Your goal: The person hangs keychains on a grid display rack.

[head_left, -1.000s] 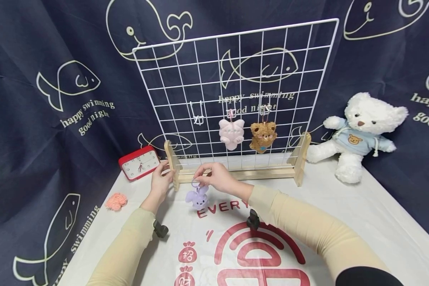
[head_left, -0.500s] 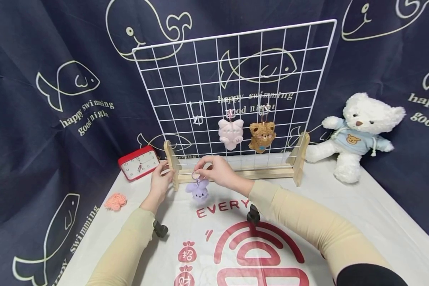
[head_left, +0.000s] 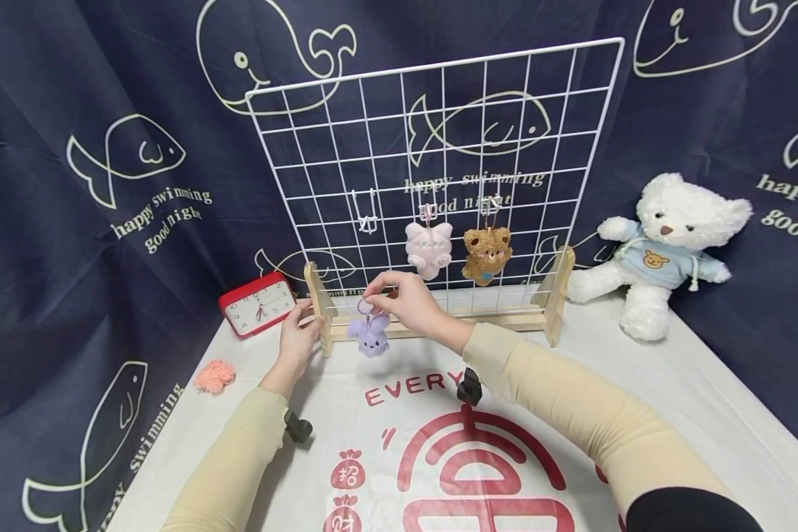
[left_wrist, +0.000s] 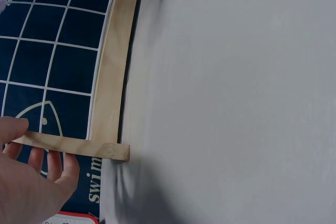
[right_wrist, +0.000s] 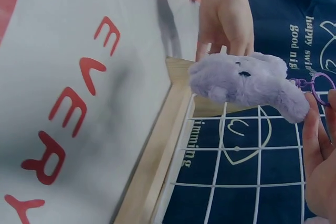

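Note:
My right hand [head_left: 408,301] pinches the purple ring [right_wrist: 321,88] of a fluffy lilac plush keychain [head_left: 370,336]. The plush has round ears and a small dark-eyed face, and dangles in front of the lower left part of a white wire grid rack [head_left: 439,66]. At the rack's left end, my left hand [head_left: 299,336] grips the wooden side support [left_wrist: 73,145], thumb on one side and fingers on the other. A white hook [head_left: 368,223] with nothing on it sits on the grid above the lilac plush. To its right hang a pale pink plush keychain [head_left: 428,247] and a brown bear keychain [head_left: 488,255].
Left of the rack stands a red alarm clock [head_left: 259,304], with a bundle of coral yarn [head_left: 216,376] nearer the front. A white teddy bear [head_left: 665,251] in a blue hoodie sits at the right. Dark fish-print curtain [head_left: 140,66] closes off the back.
My right hand has risen toward the grid, lifting the lilac plush keychain higher off the tabletop. The left hand stays on the rack's side support.

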Demonstrator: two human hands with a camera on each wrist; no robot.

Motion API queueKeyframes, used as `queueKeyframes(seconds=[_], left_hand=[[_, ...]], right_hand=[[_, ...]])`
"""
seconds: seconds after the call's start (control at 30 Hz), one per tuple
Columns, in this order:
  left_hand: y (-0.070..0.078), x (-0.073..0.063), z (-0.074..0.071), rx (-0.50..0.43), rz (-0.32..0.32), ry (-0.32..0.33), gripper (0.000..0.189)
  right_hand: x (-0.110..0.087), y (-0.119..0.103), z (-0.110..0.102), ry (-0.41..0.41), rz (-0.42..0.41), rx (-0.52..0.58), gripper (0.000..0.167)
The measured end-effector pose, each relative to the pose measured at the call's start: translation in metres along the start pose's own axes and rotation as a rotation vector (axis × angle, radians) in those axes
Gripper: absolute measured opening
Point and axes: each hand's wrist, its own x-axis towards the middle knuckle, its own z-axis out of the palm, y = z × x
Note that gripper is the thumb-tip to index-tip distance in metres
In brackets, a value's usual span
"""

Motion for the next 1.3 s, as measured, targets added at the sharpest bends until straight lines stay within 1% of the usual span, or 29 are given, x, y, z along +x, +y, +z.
queueKeyframes(seconds=[0.03,0.1,0.27,0.37,0.63,0.97,1.17,1.3], left_hand=[[-0.001,0.001,0.0,0.003,-0.001,0.0,0.049],[-0.007,0.006,-0.001,0.002,-0.006,0.003,0.05],[-0.029,0.021,-0.004,-0.011,-0.01,0.014,0.052],[-0.032,0.023,-0.004,-0.002,-0.002,0.024,0.051],[-0.033,0.022,-0.003,0.018,0.006,0.041,0.05],[-0.032,0.022,-0.003,-0.008,-0.001,0.029,0.05],[-0.027,0.021,-0.003,-0.014,-0.022,0.012,0.051],[-0.025,0.022,-0.002,-0.005,-0.027,0.007,0.052]], right_hand=[[0.001,0.0,-0.001,0.002,0.001,-0.003,0.004],[0.004,-0.002,-0.002,0.011,-0.002,-0.013,0.004],[0.009,-0.007,-0.006,0.046,-0.003,0.002,0.004],[0.012,-0.01,-0.008,0.074,-0.013,0.019,0.004],[0.021,-0.016,-0.012,0.102,-0.041,0.086,0.006],[0.026,-0.028,-0.017,0.136,-0.039,0.094,0.006],[0.031,-0.034,-0.019,0.19,-0.071,0.076,0.004],[0.034,-0.039,-0.02,0.221,-0.089,0.1,0.004]])
